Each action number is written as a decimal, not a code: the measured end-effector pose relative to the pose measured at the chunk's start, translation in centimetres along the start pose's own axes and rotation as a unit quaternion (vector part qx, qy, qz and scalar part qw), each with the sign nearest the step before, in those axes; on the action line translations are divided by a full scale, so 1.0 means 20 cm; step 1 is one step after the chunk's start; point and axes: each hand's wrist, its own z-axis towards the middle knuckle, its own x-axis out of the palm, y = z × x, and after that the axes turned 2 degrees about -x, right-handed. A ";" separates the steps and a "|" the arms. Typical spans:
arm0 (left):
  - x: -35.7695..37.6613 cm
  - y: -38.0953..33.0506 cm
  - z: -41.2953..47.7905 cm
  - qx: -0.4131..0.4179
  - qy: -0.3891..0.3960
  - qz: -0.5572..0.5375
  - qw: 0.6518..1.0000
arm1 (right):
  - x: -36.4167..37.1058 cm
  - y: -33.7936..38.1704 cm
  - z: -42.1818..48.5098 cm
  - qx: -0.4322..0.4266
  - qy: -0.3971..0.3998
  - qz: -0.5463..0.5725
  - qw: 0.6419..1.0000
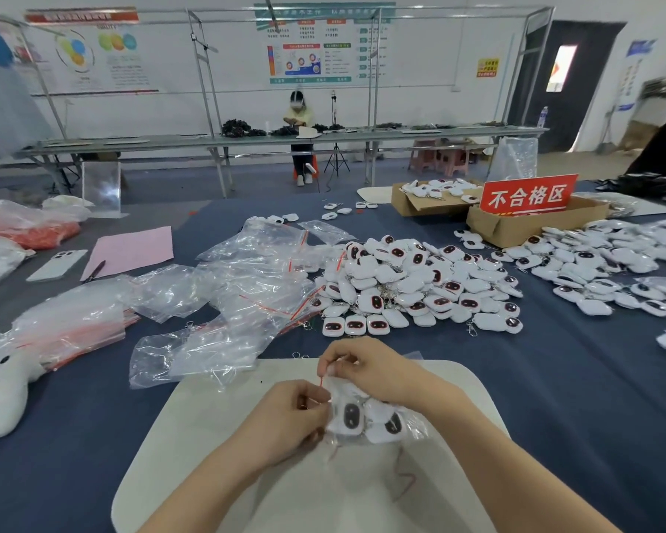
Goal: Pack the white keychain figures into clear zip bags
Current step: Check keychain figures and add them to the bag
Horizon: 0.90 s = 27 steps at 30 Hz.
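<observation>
Blue cloth covers the tabletop (93, 436), with a white mat (208, 475) lying at its near edge in front of me. Above the mat, my left hand (285, 421) and right hand (366, 363) each pinch the red-striped mouth of a clear zip bag (416, 423). It holds at least two white keychain figures (348, 417). Beyond the mat sits a heap of loose figures (412, 282). Empty bags (254, 271) sprawl beyond the mat's left corner, and a cardboard box (516, 228) stands far beyond its right.

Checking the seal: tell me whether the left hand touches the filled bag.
Touching. Head view shows the left hand pinching the zip bag at its red strip.
</observation>
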 end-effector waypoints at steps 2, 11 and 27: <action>0.03 -0.01 0.01 0.015 -0.001 0.020 1.000 | 0.01 0.02 0.00 0.004 -0.006 0.016 1.000; 0.04 0.00 0.04 0.017 0.042 0.048 0.998 | 0.00 0.01 -0.01 0.004 -0.026 0.022 0.999; 0.00 0.08 0.01 0.056 0.012 -0.029 0.998 | -0.16 -0.21 -0.07 0.137 -0.295 0.179 0.928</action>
